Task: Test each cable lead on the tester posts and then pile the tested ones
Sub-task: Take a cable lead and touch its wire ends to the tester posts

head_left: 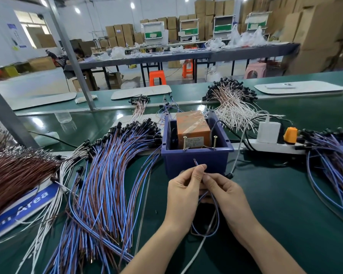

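Observation:
My left hand (183, 191) and my right hand (224, 189) meet just in front of the blue bin (196, 160) and together pinch one blue-and-brown cable lead (206, 224). Its bare tips (195, 161) stick up past my left fingers, below the two screw posts (200, 142) on the bin's front rim. The lead's loop hangs down between my wrists. Inside the bin sits the orange tester box (192, 128). A large pile of blue-and-brown leads (111, 184) lies to the left, and another pile (333, 161) lies at the right.
A white power strip (275, 146) with a white adapter and an orange plug lies right of the bin. White-and-brown leads (232, 103) are heaped behind it. Brown leads (14, 175) and a blue sign cover the left edge. A metal post (71, 54) stands at the back left.

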### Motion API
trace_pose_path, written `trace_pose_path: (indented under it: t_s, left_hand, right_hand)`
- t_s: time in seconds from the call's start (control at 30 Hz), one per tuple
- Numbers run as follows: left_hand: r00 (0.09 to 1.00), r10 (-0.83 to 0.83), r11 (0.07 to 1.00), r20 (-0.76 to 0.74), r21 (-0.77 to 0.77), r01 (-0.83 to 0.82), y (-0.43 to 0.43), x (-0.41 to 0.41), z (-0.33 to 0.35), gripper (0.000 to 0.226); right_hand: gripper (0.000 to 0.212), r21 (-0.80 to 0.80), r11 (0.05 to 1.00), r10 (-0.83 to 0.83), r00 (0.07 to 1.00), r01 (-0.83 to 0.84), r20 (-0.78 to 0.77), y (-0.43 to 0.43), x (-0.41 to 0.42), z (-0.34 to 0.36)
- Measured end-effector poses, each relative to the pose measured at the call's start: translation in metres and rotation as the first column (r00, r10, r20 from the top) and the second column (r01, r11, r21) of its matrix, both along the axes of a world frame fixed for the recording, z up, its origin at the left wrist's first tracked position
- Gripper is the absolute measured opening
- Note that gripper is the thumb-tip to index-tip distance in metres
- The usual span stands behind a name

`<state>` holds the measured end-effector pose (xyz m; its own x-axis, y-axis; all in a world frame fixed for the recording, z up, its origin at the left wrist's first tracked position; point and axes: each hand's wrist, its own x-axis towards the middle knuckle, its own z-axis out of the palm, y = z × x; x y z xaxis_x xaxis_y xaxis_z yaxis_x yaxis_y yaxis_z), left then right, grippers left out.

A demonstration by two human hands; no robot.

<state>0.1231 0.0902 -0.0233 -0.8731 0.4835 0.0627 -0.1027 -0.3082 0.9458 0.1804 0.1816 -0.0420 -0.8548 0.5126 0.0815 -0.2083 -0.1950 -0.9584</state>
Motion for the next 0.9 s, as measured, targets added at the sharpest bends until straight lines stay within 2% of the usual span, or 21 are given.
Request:
trace_pose_path:
  t_s: [0.17,0.27,0.37,0.5,0.67,0.9]
  left_hand:
    - [0.995,0.035,0.999,-0.090,-0.024,-0.038,0.000,-0.001,-0.002,0.021]
    - [0.985,0.091,0.995,-0.148,-0.023,-0.095,-0.002,-0.006,-0.001,0.024]
    - [0.974,0.132,0.986,-0.184,-0.076,-0.148,-0.005,-0.013,-0.001,0.025]
    - [0.970,0.136,0.970,-0.199,-0.172,-0.172,-0.010,-0.022,-0.001,0.028]
    - [0.868,0.187,0.903,-0.459,-0.267,-0.336,-0.017,-0.022,0.000,0.029]
    - [0.724,0.253,0.814,-0.641,-0.264,-0.518,-0.019,-0.019,0.000,0.029]
  right_hand:
    - [0.018,-0.014,0.999,-0.032,0.999,0.032,-0.007,-0.002,0.003,0.001]
    - [0.019,-0.038,0.992,-0.124,0.992,0.124,-0.004,0.000,0.004,0.000]
    - [0.018,-0.053,0.970,-0.236,0.972,0.235,-0.006,0.008,0.005,0.000]
    - [0.016,-0.032,0.953,-0.303,0.953,0.302,-0.020,0.014,0.008,0.001]
    - [0.021,0.068,0.923,-0.373,0.925,0.378,-0.077,0.012,0.012,0.007]
    - [0.022,0.123,0.905,-0.391,0.909,0.408,-0.142,0.009,0.014,0.009]
